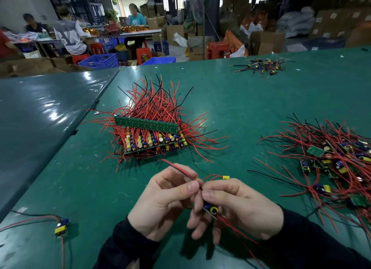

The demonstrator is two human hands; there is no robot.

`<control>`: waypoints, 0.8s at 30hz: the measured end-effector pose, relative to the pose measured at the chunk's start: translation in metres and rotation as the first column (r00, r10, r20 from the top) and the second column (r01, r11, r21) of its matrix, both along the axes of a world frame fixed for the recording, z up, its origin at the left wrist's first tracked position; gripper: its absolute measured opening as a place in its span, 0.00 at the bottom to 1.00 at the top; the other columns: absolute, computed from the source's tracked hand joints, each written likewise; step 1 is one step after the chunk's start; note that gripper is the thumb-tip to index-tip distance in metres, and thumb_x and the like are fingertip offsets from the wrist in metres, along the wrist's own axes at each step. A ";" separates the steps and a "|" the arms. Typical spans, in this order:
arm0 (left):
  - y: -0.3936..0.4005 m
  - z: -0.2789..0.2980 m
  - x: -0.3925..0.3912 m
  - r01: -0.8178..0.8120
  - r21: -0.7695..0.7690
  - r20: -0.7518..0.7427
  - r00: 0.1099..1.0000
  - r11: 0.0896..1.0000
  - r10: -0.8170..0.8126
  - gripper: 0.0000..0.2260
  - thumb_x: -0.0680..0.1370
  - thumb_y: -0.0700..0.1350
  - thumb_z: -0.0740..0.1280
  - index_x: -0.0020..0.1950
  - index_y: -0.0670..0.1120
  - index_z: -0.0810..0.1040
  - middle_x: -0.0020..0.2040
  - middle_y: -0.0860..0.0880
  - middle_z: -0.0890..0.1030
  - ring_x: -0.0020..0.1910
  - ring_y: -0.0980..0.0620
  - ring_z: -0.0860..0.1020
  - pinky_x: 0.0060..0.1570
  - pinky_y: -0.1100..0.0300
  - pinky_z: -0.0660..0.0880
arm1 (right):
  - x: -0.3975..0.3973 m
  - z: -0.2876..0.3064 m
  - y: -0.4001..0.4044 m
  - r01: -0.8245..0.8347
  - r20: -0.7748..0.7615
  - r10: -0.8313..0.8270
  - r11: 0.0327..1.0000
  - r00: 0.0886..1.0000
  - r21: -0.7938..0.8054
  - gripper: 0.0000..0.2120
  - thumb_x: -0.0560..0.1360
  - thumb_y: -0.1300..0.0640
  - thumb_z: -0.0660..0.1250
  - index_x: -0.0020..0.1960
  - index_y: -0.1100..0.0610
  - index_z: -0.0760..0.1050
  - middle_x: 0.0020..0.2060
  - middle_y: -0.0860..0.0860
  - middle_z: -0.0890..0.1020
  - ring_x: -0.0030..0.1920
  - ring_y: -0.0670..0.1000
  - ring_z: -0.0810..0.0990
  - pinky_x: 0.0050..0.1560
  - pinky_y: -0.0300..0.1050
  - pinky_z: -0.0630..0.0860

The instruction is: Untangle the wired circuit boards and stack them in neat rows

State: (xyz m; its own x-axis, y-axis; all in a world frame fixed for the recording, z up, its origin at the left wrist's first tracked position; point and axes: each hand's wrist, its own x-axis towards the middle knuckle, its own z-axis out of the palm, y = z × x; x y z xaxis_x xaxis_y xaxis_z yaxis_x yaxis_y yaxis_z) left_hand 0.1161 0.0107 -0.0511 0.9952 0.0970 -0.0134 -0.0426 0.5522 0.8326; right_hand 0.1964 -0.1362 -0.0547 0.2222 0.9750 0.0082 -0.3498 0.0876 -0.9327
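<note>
1. Low in the middle of the frame, the left hand (166,200) and the right hand (239,206) are close together, fingers touching. The right hand grips a small circuit board with a yellow and blue part (211,210). The left hand pinches its thin red and black wires (180,169) and holds them out straight.
2. I think this is the untangling step for one board. Next, it likely needs to go onto the stack, wires pointing away.
3. At the lower left lies one loose small board with a yellow block (61,227), near the edge of the green table mat (230,108).
4. At the right lies a messy heap of red-wired boards (331,164), still tangled.
5. Above the hands, the neat stack of green boards in rows (152,136) stands. There is open mat between it and the hands.
6. At the upper right, a small far pile of wires (263,66) lies near the far edge.
</note>
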 end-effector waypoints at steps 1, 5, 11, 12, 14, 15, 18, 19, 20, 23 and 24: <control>-0.001 -0.001 0.000 -0.013 0.003 -0.001 1.000 1.000 0.013 0.18 0.50 0.45 0.84 0.35 0.46 0.82 0.32 0.41 0.79 0.26 0.47 0.77 0.27 0.60 0.73 | 0.000 0.000 0.000 -0.025 -0.023 0.026 0.999 0.999 0.019 0.10 0.75 0.45 0.66 0.45 0.51 0.79 0.43 0.54 0.85 0.41 0.52 0.85 0.32 0.38 0.78; -0.003 -0.001 -0.001 0.013 0.013 0.055 0.998 1.000 -0.013 0.16 0.51 0.45 0.84 0.33 0.46 0.82 0.31 0.45 0.81 0.28 0.50 0.79 0.32 0.61 0.77 | 0.000 0.003 -0.002 -0.178 -0.130 0.184 0.982 0.974 0.058 0.09 0.78 0.49 0.62 0.46 0.53 0.76 0.44 0.55 0.84 0.41 0.51 0.85 0.35 0.38 0.79; -0.004 -0.003 0.003 -0.138 0.084 0.051 0.990 0.987 0.134 0.17 0.50 0.48 0.84 0.33 0.45 0.83 0.28 0.43 0.79 0.24 0.49 0.77 0.26 0.61 0.74 | -0.003 0.005 0.000 0.010 -0.013 -0.010 0.999 1.000 -0.033 0.10 0.78 0.53 0.60 0.43 0.51 0.78 0.40 0.54 0.84 0.34 0.51 0.84 0.31 0.37 0.77; -0.004 -0.003 0.004 -0.179 0.102 0.037 0.984 0.979 0.176 0.16 0.52 0.47 0.83 0.33 0.44 0.82 0.27 0.42 0.78 0.24 0.48 0.75 0.24 0.61 0.72 | -0.003 0.003 0.002 0.165 0.092 -0.160 0.985 0.983 -0.051 0.11 0.77 0.53 0.61 0.41 0.52 0.80 0.37 0.55 0.84 0.33 0.51 0.83 0.30 0.37 0.75; -0.004 -0.004 0.006 -0.248 0.164 0.011 0.968 0.955 0.249 0.12 0.55 0.42 0.81 0.33 0.43 0.81 0.29 0.41 0.77 0.26 0.47 0.73 0.25 0.60 0.71 | -0.004 -0.001 0.003 0.380 0.262 -0.360 0.924 0.896 -0.031 0.11 0.74 0.54 0.62 0.38 0.53 0.81 0.35 0.54 0.84 0.33 0.51 0.83 0.29 0.36 0.73; -0.005 -0.004 0.007 -0.267 0.186 0.003 0.963 0.946 0.271 0.10 0.56 0.41 0.79 0.33 0.43 0.82 0.31 0.41 0.79 0.28 0.47 0.75 0.26 0.59 0.73 | -0.004 -0.003 0.004 0.429 0.311 -0.403 0.903 0.861 -0.018 0.10 0.74 0.54 0.63 0.38 0.54 0.82 0.35 0.54 0.84 0.33 0.52 0.83 0.29 0.36 0.72; -0.006 -0.005 0.008 -0.309 0.225 0.014 0.949 0.924 0.314 0.07 0.60 0.44 0.74 0.34 0.42 0.82 0.37 0.40 0.83 0.33 0.49 0.80 0.33 0.61 0.77 | 0.000 -0.007 0.003 0.468 0.383 -0.420 0.883 0.823 -0.037 0.11 0.77 0.59 0.66 0.38 0.55 0.82 0.38 0.57 0.84 0.35 0.53 0.84 0.28 0.38 0.73; -0.006 -0.006 0.009 -0.327 0.247 0.020 0.943 0.912 0.332 0.07 0.60 0.44 0.74 0.34 0.42 0.83 0.37 0.39 0.83 0.33 0.49 0.80 0.34 0.61 0.77 | 0.001 -0.008 0.002 0.462 0.394 -0.409 0.885 0.823 -0.047 0.12 0.77 0.61 0.65 0.38 0.55 0.82 0.39 0.57 0.84 0.35 0.53 0.84 0.28 0.38 0.73; -0.006 -0.006 0.009 -0.344 0.265 0.022 0.936 0.901 0.351 0.07 0.60 0.43 0.74 0.34 0.42 0.83 0.36 0.39 0.83 0.33 0.49 0.81 0.34 0.62 0.77 | 0.001 -0.009 0.002 0.449 0.402 -0.394 0.892 0.826 -0.049 0.12 0.77 0.61 0.65 0.38 0.55 0.82 0.38 0.56 0.84 0.34 0.52 0.84 0.28 0.37 0.73; -0.006 -0.009 0.011 -0.385 0.335 0.046 0.918 0.860 0.393 0.04 0.60 0.40 0.73 0.33 0.41 0.82 0.33 0.41 0.83 0.33 0.49 0.81 0.34 0.64 0.77 | 0.001 -0.010 0.002 0.452 0.507 -0.375 0.891 0.776 -0.034 0.10 0.76 0.59 0.67 0.37 0.58 0.82 0.34 0.55 0.83 0.31 0.50 0.82 0.30 0.38 0.73; -0.007 -0.010 0.011 -0.400 0.396 0.076 0.912 0.827 0.404 0.03 0.62 0.39 0.74 0.33 0.41 0.82 0.32 0.42 0.83 0.33 0.50 0.81 0.35 0.64 0.77 | 0.002 -0.012 0.002 0.472 0.585 -0.373 0.881 0.720 -0.020 0.11 0.75 0.57 0.67 0.36 0.59 0.81 0.32 0.56 0.83 0.30 0.50 0.81 0.31 0.41 0.74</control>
